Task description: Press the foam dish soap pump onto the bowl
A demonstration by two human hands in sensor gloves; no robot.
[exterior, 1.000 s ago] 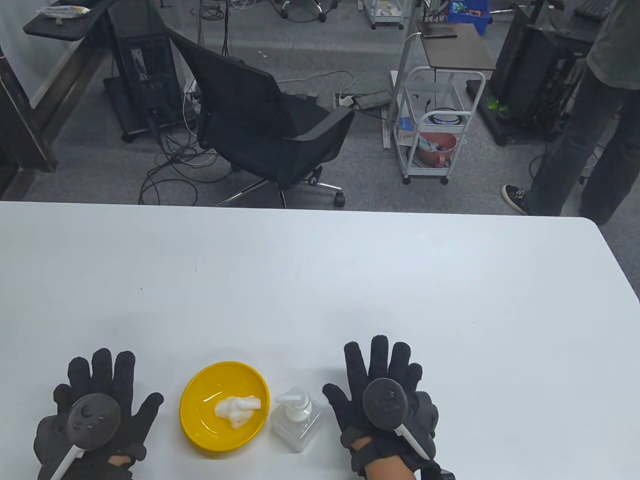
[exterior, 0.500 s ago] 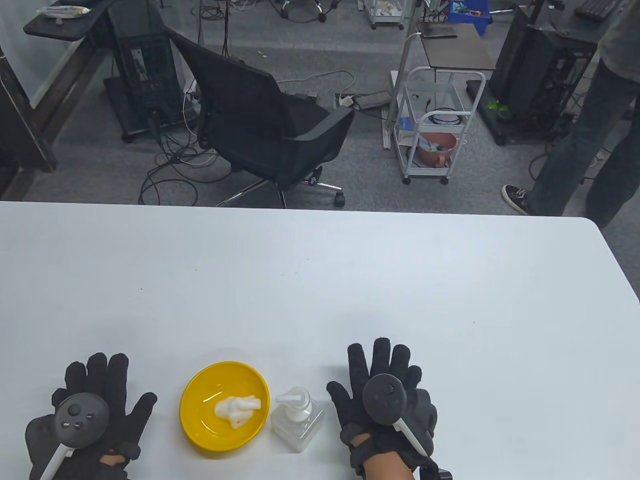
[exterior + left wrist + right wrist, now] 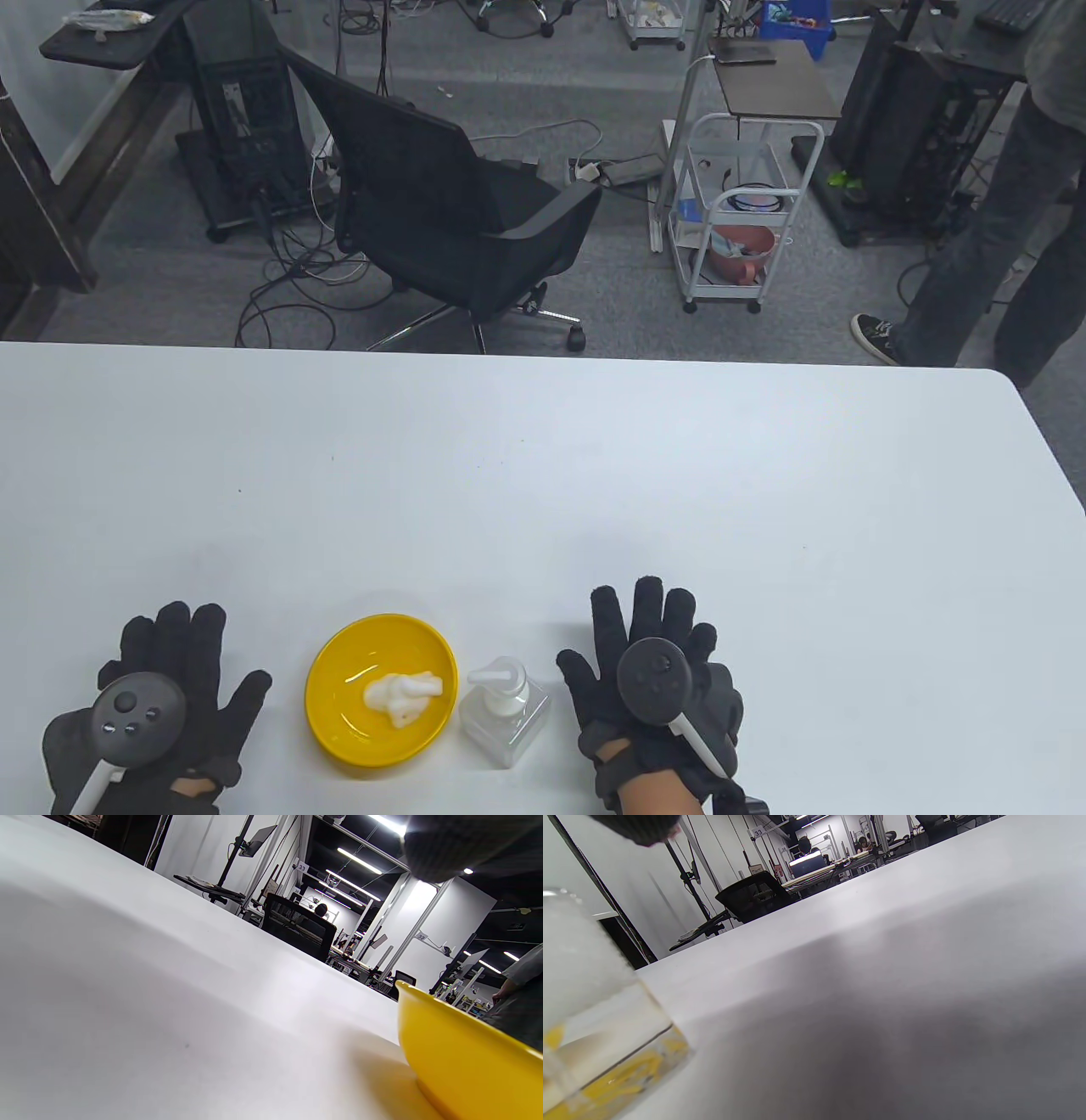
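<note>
Foam (image 3: 404, 694) already lies in the yellow bowl (image 3: 333, 684) in the table view, near the front edge of the surface (image 3: 543, 475); the soap pump bottle (image 3: 506, 709) stands just beside the bowl, its spout toward it. The left hand (image 3: 153, 722) and the right hand (image 3: 657, 679) lie flat with the grip wide, fingers spread, holding nothing. The right thumb is near the bottle, so a careless move could tip it.

Left wrist view: the bowl wall (image 3: 462, 1060) is close, and a sideways slide of this hand might push the light bowl.

Right wrist view: the clear bottle base (image 3: 598, 1035) stands close to the hand, with yellow showing through it; a bump there could knock it toward the bowl.
</note>
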